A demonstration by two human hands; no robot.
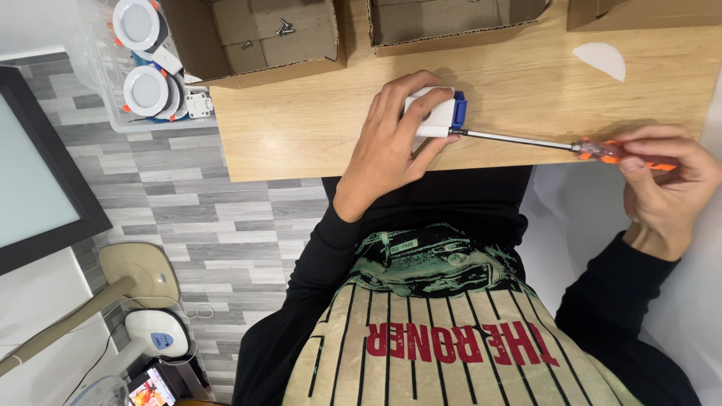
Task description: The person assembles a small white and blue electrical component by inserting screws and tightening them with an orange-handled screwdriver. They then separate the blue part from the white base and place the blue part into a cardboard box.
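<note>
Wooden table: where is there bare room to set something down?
The wooden table is bare between the left cardboard box and its near edge, left of the left hand. Another bare strip lies above the screwdriver, below the middle box, beside the white half-disc. It is crowded around both hands.

On the table, near its front edge, the left hand lies over a small box-shaped unit. To its right a screwdriver lies level, its tip touching the unit's right end and its handle in the right hand, which sits past the table's front right corner. Behind them, along the far edge, stand open cardboard boxes; loose screws lie in the leftmost. A flat half-round piece lies far right. Left of the table, a bin holds round light fittings.
</note>
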